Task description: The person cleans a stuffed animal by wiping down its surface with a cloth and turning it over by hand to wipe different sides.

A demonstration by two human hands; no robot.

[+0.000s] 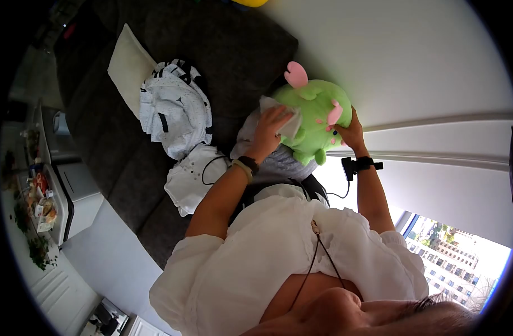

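Observation:
A round green plush toy [329, 101] with pink rounded appendages and pink spots rests against my lap. My left hand [271, 131] presses a thin white wipe [291, 124] to the plush's left side, fingers bent over it. On the opposite side, my right hand [351, 134] grips the plush by its edge, thumb in front near a dark eye; the other fingers are partly hidden behind it. Grey fabric [259, 159] lies under my left hand and the toy. A black device [354, 166] with a cable is strapped to my right wrist.
On the dark sofa [234, 45] to my left lie a white speckled backpack [180, 115], a cream cushion [127, 67] and a white garment [195, 176] with a black cable on it. A pale wall [413, 67] and a window [447, 252] are on the right.

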